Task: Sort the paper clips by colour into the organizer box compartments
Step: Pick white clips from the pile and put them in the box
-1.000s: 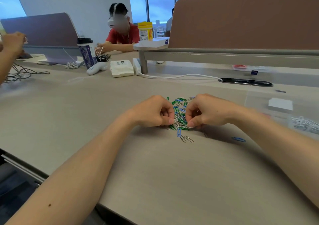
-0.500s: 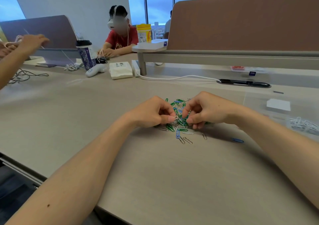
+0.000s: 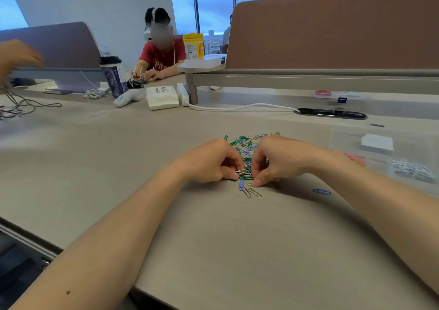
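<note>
A loose heap of green, blue and silver wire paper clips (image 3: 247, 154) lies on the beige table top (image 3: 213, 238), between the two hands. The left hand (image 3: 211, 162) has its fingers curled, and thumb and forefinger pinch a white wire paper clip (image 3: 240, 172) at the near left edge of the heap. The right hand (image 3: 279, 160) is curled as well, its thumb and forefinger tips nipped on the end of a small pale clip (image 3: 250, 183) at the heap's near edge, low against the table. Just nearer lie a blue wire clip (image 3: 241, 184) and two silver wire clips (image 3: 251, 192) side by side. A single blue clip (image 3: 321, 191) lies apart to the right, beside the right forearm.

Further right stands the clear plastic organizer box (image 3: 344, 138). One compartment holds white clips (image 3: 411, 169), and pink clips (image 3: 355, 159) show in another.

On the far side, a white cable (image 3: 237, 107) runs across the table. To the left of it are a white tissue packet (image 3: 162, 97) and a dark-lidded patterned cup (image 3: 113, 78).
</note>
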`<state>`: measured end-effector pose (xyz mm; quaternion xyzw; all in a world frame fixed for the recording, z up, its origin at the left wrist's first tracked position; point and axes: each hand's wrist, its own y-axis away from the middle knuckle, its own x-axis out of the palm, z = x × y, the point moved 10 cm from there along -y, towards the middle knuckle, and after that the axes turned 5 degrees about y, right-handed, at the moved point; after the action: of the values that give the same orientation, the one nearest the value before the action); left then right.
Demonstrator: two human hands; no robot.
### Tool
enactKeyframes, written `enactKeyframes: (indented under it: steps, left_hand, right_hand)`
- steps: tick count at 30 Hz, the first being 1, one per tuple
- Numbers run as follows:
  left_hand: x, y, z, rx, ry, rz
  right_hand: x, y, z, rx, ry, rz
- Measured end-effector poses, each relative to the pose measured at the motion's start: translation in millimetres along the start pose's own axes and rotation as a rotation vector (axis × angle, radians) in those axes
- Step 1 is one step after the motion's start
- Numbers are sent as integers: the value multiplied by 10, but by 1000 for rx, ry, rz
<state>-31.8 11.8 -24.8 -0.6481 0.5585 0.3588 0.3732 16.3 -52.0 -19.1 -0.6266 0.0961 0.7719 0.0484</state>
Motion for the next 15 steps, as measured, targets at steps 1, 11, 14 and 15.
enactKeyframes:
  steps: [1, 11, 14, 15]
  left_hand:
    - [4, 1, -3, -4, -21, 3]
    - [25, 3, -20, -30, -126, 39]
    - [22, -1, -19, -32, -132, 34]
    - [6, 3, -18, -32, -124, 28]
  right_hand:
    - [-2, -8, -7, 0, 11, -9]
    - [-154, 30, -43, 38, -144, -100]
    - [-158, 14, -23, 37, -176, -119]
    - [-148, 10, -26, 44, -180, -120]
